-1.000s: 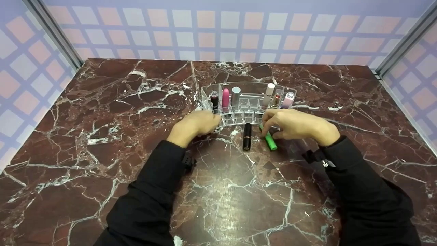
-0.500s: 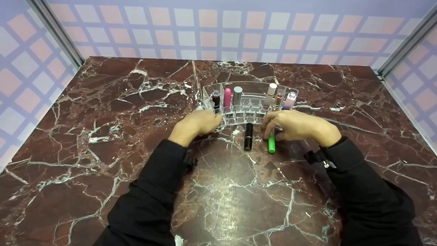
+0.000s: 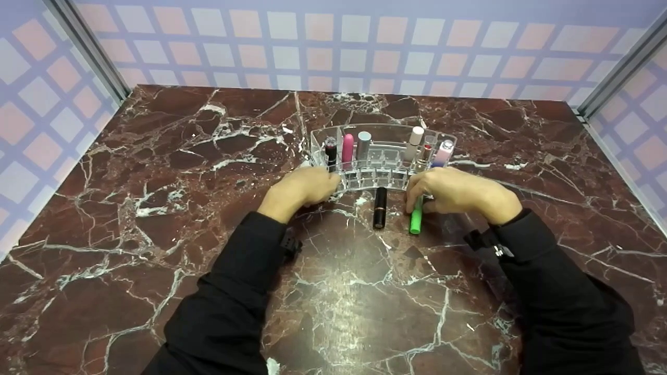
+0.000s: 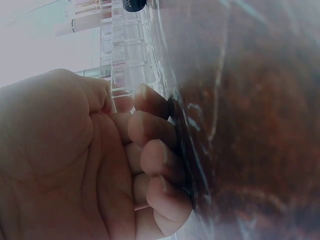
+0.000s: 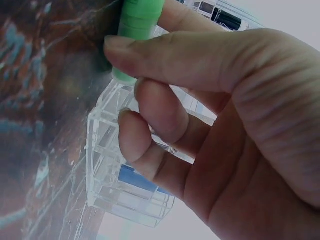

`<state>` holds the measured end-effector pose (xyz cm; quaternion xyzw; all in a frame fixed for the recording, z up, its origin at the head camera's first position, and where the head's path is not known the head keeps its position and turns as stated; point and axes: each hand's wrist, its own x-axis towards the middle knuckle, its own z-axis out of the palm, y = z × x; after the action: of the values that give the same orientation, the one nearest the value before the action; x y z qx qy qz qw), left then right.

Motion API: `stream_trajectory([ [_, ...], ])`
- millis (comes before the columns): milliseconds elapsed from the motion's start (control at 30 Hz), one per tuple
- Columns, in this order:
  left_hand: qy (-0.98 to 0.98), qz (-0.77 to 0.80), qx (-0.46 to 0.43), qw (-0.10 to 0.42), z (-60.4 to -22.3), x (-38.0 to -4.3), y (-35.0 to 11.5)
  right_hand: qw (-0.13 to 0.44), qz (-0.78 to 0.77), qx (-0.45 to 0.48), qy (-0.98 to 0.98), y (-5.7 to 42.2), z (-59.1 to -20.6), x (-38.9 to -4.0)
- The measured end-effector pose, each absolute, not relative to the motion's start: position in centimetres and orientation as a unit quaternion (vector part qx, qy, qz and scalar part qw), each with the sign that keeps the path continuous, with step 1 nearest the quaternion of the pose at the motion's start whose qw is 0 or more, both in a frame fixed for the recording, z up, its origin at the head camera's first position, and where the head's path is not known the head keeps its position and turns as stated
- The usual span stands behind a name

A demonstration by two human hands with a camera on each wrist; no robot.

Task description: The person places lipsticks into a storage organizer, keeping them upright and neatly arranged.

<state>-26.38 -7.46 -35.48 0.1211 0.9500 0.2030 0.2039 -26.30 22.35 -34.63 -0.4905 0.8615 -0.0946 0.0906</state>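
Observation:
A curved clear lipstick organizer [image 3: 383, 151] with stepped compartments stands on the table. At its front left corner, my left hand [image 3: 303, 188] pinches the edge with curled fingers; the left wrist view shows the fingertips [image 4: 160, 155] down by the tabletop. My right hand [image 3: 451, 191] pinches a green lipstick tube [image 3: 415, 223] between thumb and fingers in front of the organizer's right side. Seen from the right wrist, the tube [image 5: 141, 20] lies low beside the table surface, its far end near the organizer. A black lipstick [image 3: 380, 208] lies between the hands, pointing at the organizer.
Upright in the organizer's back row are a dark tube [image 3: 330, 151], a pink one [image 3: 347, 148], a silver one [image 3: 363, 146], a white-capped one [image 3: 415, 141], a red-and-gold one [image 3: 425, 153] and a pale pink one [image 3: 444, 151]. Patterned panels [image 3: 354, 47] border the marbled table [image 3: 172, 291].
The green tube has turned from slanting to nearly straight toward the organizer, within the right hand's fingers. The left hand stays at the organizer's corner, and the view has shifted slightly.

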Motion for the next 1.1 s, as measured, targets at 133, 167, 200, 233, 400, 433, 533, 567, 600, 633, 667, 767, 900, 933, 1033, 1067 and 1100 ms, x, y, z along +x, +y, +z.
stream_trajectory([
  [133,0.949,0.206,0.118,0.205,-35.45,-26.35,-7.44,0.093,-0.087,-0.475,0.871,22.40,-34.51,-26.18],
  [167,0.949,0.207,0.117,0.206,-35.44,-26.35,-7.44,0.092,-0.086,-0.473,0.872,22.40,-34.49,-26.16],
  [200,0.949,0.208,0.116,0.207,-35.45,-26.35,-7.43,0.092,-0.085,-0.471,0.873,22.40,-34.48,-26.15],
  [233,0.949,0.208,0.115,0.208,-35.43,-26.35,-7.43,0.091,-0.084,-0.471,0.874,22.40,-34.47,-26.14],
  [400,0.950,0.204,0.114,0.207,-35.47,-26.39,-7.44,0.094,-0.088,-0.469,0.874,22.36,-34.44,-26.13],
  [433,0.951,0.203,0.115,0.205,-35.48,-26.41,-7.45,0.097,-0.088,-0.467,0.874,22.37,-34.43,-26.13],
  [533,0.951,0.204,0.114,0.205,-35.53,-26.45,-7.48,0.105,-0.092,-0.461,0.877,22.39,-34.36,-26.10],
  [567,0.951,0.204,0.113,0.205,-35.54,-26.46,-7.49,0.106,-0.094,-0.459,0.877,22.39,-34.32,-26.09],
  [600,0.950,0.204,0.113,0.206,-35.55,-26.46,-7.50,0.108,-0.095,-0.458,0.877,22.40,-34.31,-26.08],
  [633,0.950,0.203,0.113,0.206,-35.55,-26.47,-7.49,0.109,-0.097,-0.458,0.877,22.41,-34.30,-26.08],
  [667,0.951,0.203,0.113,0.207,-35.55,-26.48,-7.49,0.110,-0.098,-0.457,0.877,22.41,-34.30,-26.08],
  [767,0.951,0.196,0.118,0.207,-35.59,-26.54,-7.49,0.109,-0.099,-0.460,0.876,22.44,-34.38,-26.11],
  [900,0.953,0.187,0.129,0.202,-35.56,-26.60,-7.50,0.106,-0.098,-0.464,0.874,22.48,-34.51,-26.19],
  [933,0.953,0.184,0.132,0.200,-35.54,-26.61,-7.51,0.106,-0.098,-0.465,0.874,22.48,-34.53,-26.19],
  [1033,0.953,0.185,0.131,0.200,-35.52,-26.62,-7.52,0.105,-0.098,-0.465,0.874,22.49,-34.53,-26.19],
  [1067,0.954,0.184,0.132,0.199,-35.50,-26.61,-7.52,0.105,-0.098,-0.465,0.873,22.48,-34.52,-26.19],
  [1100,0.954,0.181,0.132,0.199,-35.50,-26.62,-7.54,0.105,-0.099,-0.466,0.873,22.47,-34.49,-26.18],
])
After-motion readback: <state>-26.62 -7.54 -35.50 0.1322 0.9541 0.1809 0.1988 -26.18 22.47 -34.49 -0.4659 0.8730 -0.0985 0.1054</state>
